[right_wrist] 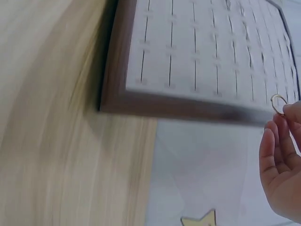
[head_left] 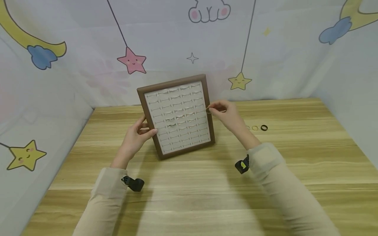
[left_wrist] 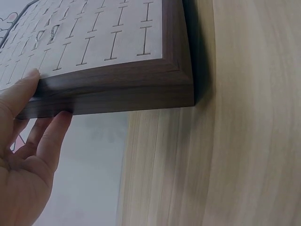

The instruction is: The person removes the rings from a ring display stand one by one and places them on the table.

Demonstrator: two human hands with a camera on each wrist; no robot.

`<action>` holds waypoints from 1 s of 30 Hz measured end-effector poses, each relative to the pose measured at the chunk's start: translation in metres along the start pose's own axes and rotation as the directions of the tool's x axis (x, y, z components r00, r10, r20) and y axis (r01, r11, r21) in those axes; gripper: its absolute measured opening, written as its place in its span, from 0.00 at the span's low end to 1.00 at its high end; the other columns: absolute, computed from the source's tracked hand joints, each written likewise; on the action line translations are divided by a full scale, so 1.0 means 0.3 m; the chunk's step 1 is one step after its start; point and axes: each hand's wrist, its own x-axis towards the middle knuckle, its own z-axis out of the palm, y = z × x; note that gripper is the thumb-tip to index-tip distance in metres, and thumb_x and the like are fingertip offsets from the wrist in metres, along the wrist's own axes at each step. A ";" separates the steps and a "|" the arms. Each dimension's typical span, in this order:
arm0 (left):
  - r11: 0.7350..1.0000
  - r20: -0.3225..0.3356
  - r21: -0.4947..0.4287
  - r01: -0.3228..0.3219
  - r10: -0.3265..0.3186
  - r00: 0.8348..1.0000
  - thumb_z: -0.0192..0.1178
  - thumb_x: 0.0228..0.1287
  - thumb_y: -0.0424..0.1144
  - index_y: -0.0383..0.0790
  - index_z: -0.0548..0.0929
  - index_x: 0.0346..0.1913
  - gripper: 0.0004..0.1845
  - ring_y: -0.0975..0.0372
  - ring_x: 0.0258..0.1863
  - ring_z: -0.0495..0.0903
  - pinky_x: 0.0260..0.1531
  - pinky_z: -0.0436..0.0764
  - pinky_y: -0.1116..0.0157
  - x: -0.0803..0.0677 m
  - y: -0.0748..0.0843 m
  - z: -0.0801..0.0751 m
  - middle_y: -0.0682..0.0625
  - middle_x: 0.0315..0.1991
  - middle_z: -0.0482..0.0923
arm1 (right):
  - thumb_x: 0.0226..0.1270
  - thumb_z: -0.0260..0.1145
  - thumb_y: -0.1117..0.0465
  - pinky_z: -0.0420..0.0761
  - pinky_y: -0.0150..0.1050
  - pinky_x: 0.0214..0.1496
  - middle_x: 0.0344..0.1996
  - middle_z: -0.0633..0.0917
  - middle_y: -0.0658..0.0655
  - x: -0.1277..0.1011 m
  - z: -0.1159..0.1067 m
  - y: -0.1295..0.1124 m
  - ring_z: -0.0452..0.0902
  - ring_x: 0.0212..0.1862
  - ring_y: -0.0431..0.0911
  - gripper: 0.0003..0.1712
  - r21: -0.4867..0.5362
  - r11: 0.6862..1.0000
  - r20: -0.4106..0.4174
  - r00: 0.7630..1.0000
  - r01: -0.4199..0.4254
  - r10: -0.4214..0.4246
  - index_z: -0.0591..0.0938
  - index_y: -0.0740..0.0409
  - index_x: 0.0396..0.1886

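A ring display board with a brown wooden frame (head_left: 171, 83) stands tilted on the table, its pale slotted panel (head_left: 184, 131) facing me. Several rings sit in its slots, among them a silver ring (head_left: 171, 125). My left hand (head_left: 133, 139) grips the left side of the frame, thumb (left_wrist: 29, 84) on the front edge and fingers behind. Between thumb and fingertips, my right hand (head_left: 228, 118) pinches a thin gold ring (right_wrist: 272, 100) close to the frame's right side. The curled fingers of that hand show in the right wrist view.
On the wooden table (head_left: 189, 196), right of the board, lie a black ring (head_left: 264, 127), a gold ring (head_left: 255, 128) and a silver ring (head_left: 247, 127) partly behind the right forearm. A patterned cloth backdrop (head_left: 165, 42) rises behind the table.
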 end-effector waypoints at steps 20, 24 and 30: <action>1.000 0.015 -0.005 0.009 -0.009 1.000 0.61 0.64 0.52 0.53 0.43 0.77 0.47 0.47 0.69 0.65 0.63 0.72 0.49 -0.001 -0.001 -0.002 0.39 0.70 0.62 | 0.72 0.55 0.55 0.74 0.19 0.34 0.42 0.78 0.52 -0.068 -0.333 0.339 0.70 0.32 0.28 0.22 -0.125 0.931 -0.258 0.917 -0.343 0.304 0.77 0.67 0.56; 1.000 0.012 -0.008 0.014 -0.014 1.000 0.61 0.64 0.52 0.52 0.43 0.77 0.47 0.47 0.69 0.66 0.64 0.72 0.49 0.001 -0.002 -0.002 0.39 0.69 0.62 | 0.71 0.55 0.56 0.70 0.21 0.36 0.46 0.80 0.60 -0.088 -0.363 0.390 0.70 0.35 0.31 0.22 -0.169 0.899 -0.306 0.889 -0.404 0.341 0.78 0.68 0.55; 1.000 0.005 -0.009 0.014 -0.014 1.000 0.61 0.64 0.52 0.52 0.43 0.77 0.47 0.47 0.68 0.66 0.63 0.72 0.49 0.002 -0.003 -0.002 0.39 0.68 0.63 | 0.71 0.52 0.58 0.73 0.46 0.56 0.54 0.78 0.70 -0.113 -0.386 0.439 0.72 0.55 0.57 0.23 -0.179 0.861 -0.315 0.857 -0.476 0.408 0.77 0.70 0.56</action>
